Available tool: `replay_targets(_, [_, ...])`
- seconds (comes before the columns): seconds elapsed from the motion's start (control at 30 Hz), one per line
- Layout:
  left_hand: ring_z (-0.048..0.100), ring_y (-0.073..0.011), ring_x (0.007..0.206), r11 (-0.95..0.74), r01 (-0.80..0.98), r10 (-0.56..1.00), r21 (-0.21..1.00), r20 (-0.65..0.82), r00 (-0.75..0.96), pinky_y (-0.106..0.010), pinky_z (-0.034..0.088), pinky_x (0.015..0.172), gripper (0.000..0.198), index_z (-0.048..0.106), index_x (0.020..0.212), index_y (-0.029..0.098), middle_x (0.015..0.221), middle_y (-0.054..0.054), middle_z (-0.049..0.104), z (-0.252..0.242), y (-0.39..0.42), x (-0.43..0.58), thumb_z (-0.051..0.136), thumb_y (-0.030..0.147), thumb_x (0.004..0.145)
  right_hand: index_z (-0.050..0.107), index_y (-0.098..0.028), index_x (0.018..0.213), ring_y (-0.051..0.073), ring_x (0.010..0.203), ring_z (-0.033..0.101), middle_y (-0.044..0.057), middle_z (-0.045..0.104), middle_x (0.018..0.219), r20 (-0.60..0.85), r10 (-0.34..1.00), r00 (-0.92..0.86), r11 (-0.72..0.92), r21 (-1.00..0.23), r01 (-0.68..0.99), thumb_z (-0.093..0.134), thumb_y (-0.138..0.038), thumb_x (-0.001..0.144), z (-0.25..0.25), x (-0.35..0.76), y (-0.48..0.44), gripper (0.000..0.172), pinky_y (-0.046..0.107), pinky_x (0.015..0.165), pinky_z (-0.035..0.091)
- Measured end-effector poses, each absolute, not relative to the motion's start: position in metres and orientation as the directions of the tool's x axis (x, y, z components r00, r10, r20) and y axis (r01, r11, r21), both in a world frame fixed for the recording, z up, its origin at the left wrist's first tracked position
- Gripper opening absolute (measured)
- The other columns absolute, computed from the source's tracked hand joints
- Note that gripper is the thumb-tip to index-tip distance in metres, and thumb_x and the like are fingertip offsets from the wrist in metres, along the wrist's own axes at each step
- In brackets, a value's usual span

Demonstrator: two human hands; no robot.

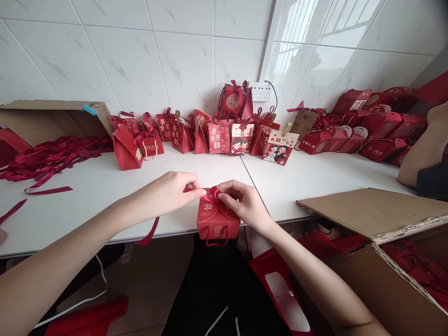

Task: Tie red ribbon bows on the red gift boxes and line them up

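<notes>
A small red gift box [217, 223] with gold print and a red cord handle sits at the table's front edge. A red ribbon [214, 191] forms a bow or knot on its top. My left hand [178, 189] pinches a ribbon end just left of the knot. On the right, my right hand [243, 203] grips the ribbon at the knot between thumb and fingers, close against the box top.
Finished-looking red boxes [219, 137] line the wall below a power strip [259, 92]. Loose ribbons [52, 156] lie at left by a cardboard box [59, 122]. More red boxes [378, 123] and another person's arm [420, 144] are at right, above an open carton [378, 210].
</notes>
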State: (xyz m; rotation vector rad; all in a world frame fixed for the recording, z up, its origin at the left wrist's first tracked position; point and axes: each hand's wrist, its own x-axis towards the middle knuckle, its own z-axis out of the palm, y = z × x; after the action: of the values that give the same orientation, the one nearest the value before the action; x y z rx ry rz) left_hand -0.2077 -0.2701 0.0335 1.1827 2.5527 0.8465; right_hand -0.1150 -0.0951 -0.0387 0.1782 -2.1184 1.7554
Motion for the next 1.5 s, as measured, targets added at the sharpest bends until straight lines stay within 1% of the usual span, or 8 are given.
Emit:
replay_targets(0.1, [0.049, -0.0126, 0.044, 0.502, 0.563, 0.776, 0.657, -0.053, -0.629, -0.021, 0.031, 0.043, 0.022, 0.063, 0.096, 0.023, 0.054, 0.005, 0.058, 0.036, -0.274, -0.21, 0.06, 0.035, 0.078, 0.056, -0.02, 0.085, 0.015, 0.079, 0.063, 0.002, 0.066, 0.082, 0.343, 0.17, -0.924, 0.127, -0.937, -0.325, 0.064, -0.034, 0.079, -0.04, -0.116, -0.097, 0.017, 0.031, 0.077, 0.051])
replay_targets(0.27, [0.045, -0.0112, 0.045, 0.493, 0.588, 0.831, 0.641, -0.147, -0.537, -0.021, 0.029, 0.043, 0.014, 0.067, 0.071, 0.021, 0.058, 0.001, 0.06, 0.044, -0.278, -0.209, 0.056, 0.025, 0.077, 0.054, -0.02, 0.083, 0.015, 0.08, 0.064, 0.002, 0.065, 0.081, 0.332, 0.18, -0.926, 0.123, -0.941, -0.314, 0.065, -0.035, 0.077, -0.039, -0.115, -0.099, 0.019, 0.031, 0.078, 0.051])
replay_targets(0.47, [0.033, -0.0101, 0.036, 0.467, 0.673, 0.836, 0.574, -0.039, -0.547, -0.024, 0.021, 0.039, 0.01, 0.068, 0.079, 0.023, 0.047, 0.005, 0.049, 0.041, -0.28, -0.203, 0.067, 0.023, 0.07, 0.055, -0.02, 0.084, 0.015, 0.08, 0.065, 0.003, 0.067, 0.081, 0.334, 0.188, -0.924, 0.148, -0.939, -0.309, 0.064, -0.032, 0.078, -0.038, -0.115, -0.099, 0.016, 0.031, 0.078, 0.051])
replay_targets(0.67, [0.047, -0.0081, 0.048, 0.294, 0.79, 0.869, 0.538, 0.194, -0.455, -0.024, 0.033, 0.051, 0.007, 0.07, 0.074, 0.022, 0.091, -0.001, 0.059, 0.046, -0.274, -0.201, 0.066, 0.027, 0.075, 0.055, -0.021, 0.086, 0.016, 0.081, 0.066, 0.003, 0.069, 0.084, 0.33, 0.174, -0.928, 0.186, -0.936, -0.298, 0.062, -0.03, 0.079, -0.035, -0.116, -0.1, 0.014, 0.031, 0.077, 0.051])
replay_targets(0.83, [0.056, -0.0159, 0.071, 0.225, 0.843, 0.879, 0.488, 0.272, -0.392, -0.025, 0.037, 0.068, 0.014, 0.071, 0.08, 0.022, 0.084, -0.001, 0.063, 0.05, -0.259, -0.2, 0.058, 0.021, 0.081, 0.051, -0.022, 0.091, 0.016, 0.078, 0.065, 0.001, 0.07, 0.081, 0.34, 0.149, -0.929, 0.222, -0.927, -0.303, 0.06, -0.026, 0.078, -0.036, -0.119, -0.101, 0.016, 0.032, 0.078, 0.048])
replay_targets(1.13, [0.055, -0.0168, 0.075, 0.283, 0.791, 0.848, 0.543, 0.244, -0.471, -0.026, 0.04, 0.071, 0.014, 0.067, 0.079, 0.02, 0.08, -0.001, 0.064, 0.038, -0.25, -0.224, 0.056, 0.029, 0.081, 0.043, -0.023, 0.079, 0.015, 0.072, 0.064, -0.001, 0.067, 0.076, 0.315, 0.092, -0.945, 0.078, -0.948, -0.309, 0.065, -0.035, 0.076, -0.042, -0.128, -0.105, 0.025, 0.029, 0.071, 0.046])
replay_targets(1.33, [0.057, -0.0152, 0.072, 0.216, 0.639, 0.832, 0.738, 0.204, -0.516, -0.027, 0.045, 0.067, 0.016, 0.062, 0.082, 0.018, 0.08, -0.001, 0.064, 0.007, -0.247, -0.239, 0.058, 0.032, 0.079, 0.043, -0.022, 0.073, 0.015, 0.072, 0.063, -0.001, 0.064, 0.072, 0.283, 0.092, -0.955, 0.013, -0.959, -0.283, 0.071, -0.042, 0.071, -0.043, -0.129, -0.105, 0.034, 0.026, 0.066, 0.045])
replay_targets(1.5, [0.054, -0.0128, 0.067, 0.261, 0.666, 0.833, 0.699, 0.186, -0.521, -0.026, 0.045, 0.063, 0.013, 0.058, 0.078, 0.018, 0.078, 0.0, 0.062, -0.007, -0.25, -0.233, 0.055, 0.031, 0.08, 0.045, -0.021, 0.072, 0.013, 0.065, 0.059, -0.001, 0.064, 0.073, 0.282, 0.122, -0.952, 0.024, -0.959, -0.282, 0.07, -0.045, 0.071, -0.044, -0.128, -0.104, 0.035, 0.025, 0.062, 0.044])
